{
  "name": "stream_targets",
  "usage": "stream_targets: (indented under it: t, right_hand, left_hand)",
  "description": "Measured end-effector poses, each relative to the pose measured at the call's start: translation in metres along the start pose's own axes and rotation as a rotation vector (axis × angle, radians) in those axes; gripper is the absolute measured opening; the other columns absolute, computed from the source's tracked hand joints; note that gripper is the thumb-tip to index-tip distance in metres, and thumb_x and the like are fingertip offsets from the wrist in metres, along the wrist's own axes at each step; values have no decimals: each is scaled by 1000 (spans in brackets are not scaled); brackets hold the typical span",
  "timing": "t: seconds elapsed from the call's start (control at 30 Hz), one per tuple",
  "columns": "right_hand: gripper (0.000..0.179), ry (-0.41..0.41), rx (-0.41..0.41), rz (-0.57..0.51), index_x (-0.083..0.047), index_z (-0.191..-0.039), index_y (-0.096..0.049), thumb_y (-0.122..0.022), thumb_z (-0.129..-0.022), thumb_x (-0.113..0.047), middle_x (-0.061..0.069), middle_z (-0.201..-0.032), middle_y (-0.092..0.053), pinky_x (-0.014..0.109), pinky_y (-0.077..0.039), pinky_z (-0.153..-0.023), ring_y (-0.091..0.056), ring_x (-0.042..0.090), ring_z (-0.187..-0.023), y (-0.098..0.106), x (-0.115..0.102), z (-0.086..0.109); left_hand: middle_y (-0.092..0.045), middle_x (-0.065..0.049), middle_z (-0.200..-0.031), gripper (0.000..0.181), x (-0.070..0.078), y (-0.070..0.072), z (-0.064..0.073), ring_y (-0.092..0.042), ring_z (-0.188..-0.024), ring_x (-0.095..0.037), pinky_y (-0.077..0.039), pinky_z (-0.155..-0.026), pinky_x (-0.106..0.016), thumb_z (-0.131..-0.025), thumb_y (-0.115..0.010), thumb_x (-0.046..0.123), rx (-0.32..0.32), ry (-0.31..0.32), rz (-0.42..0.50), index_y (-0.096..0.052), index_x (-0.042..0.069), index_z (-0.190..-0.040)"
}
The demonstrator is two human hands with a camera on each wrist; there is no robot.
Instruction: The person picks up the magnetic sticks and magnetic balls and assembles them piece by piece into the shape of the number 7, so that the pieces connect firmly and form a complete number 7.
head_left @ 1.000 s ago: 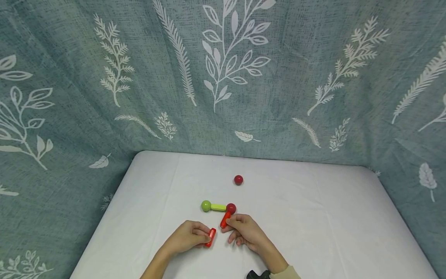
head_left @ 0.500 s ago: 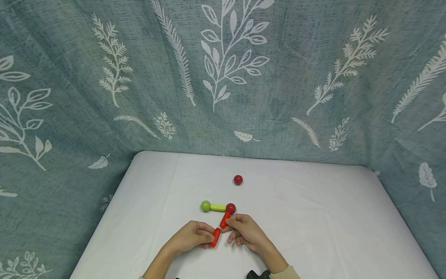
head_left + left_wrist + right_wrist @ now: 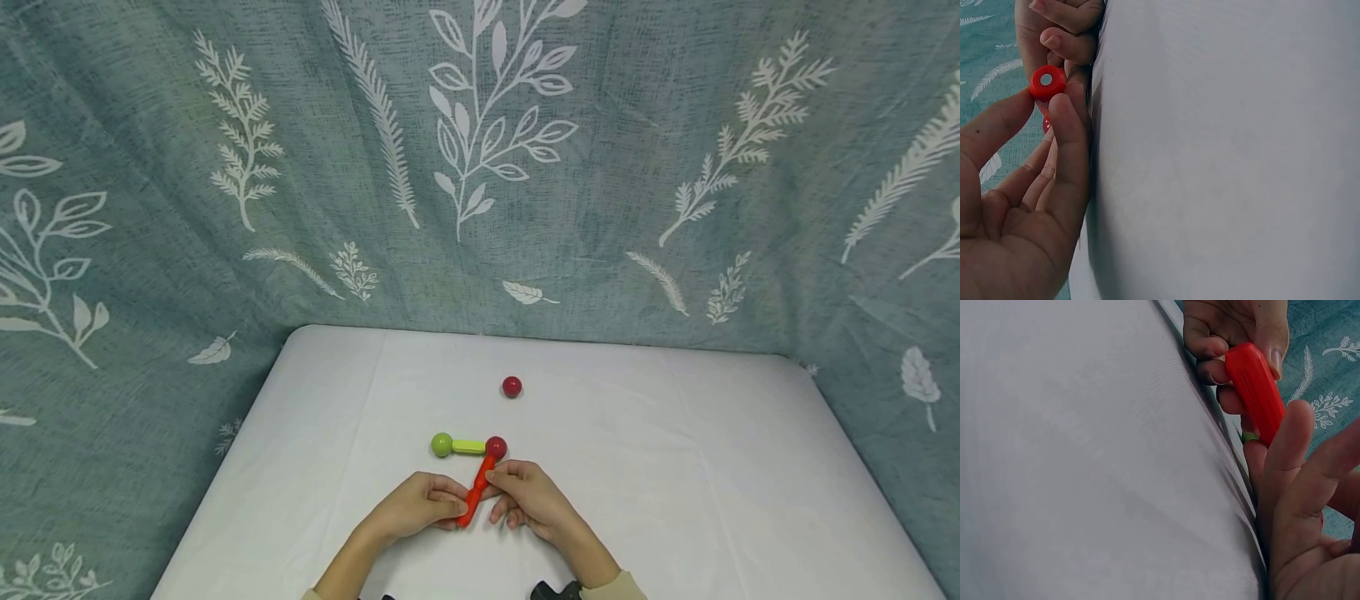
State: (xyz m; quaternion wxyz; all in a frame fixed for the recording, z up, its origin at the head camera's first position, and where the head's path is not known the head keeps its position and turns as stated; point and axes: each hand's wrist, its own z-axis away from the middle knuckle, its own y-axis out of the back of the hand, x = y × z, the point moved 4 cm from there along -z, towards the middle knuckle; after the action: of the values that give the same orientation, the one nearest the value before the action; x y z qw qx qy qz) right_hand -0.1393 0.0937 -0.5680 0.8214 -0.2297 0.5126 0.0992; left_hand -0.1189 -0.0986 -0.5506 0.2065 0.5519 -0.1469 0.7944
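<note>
My left hand pinches a red magnetic stick between thumb and fingers. A silver disc shows in this stick's near end in the left wrist view. Above it, my right hand pinches a second red stick. The two sticks meet end to end in one slanted line. At the top, the second stick touches a dark red ball. From that ball a yellow-green stick runs left to a green ball. Fingers partly cover both red sticks.
A loose dark red ball lies farther back on the white-covered table. A teal curtain with white leaf prints hangs behind the table and at its sides. Part of a black object shows by the right wrist.
My left hand has turned its red stick and brought it up and to the right, closing the gap to the other red stick. The right hand has stayed in place.
</note>
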Motion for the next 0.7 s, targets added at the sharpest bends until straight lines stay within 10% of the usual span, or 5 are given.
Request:
stream_targets:
  t: [0.7]
  right_hand:
    - [23, -2, -4, -3, 5, -105, -57, -58, -102, -17, 18, -91, -70, 19, -47, -43, -66, 12, -56, 2, 1, 0]
  left_hand:
    - [-73, -11, -96, 21, -1, -1, 1, -70, -86, -22, -57, -76, -34, -97, -66, 12, 28, 21, -5, -69, -4, -109]
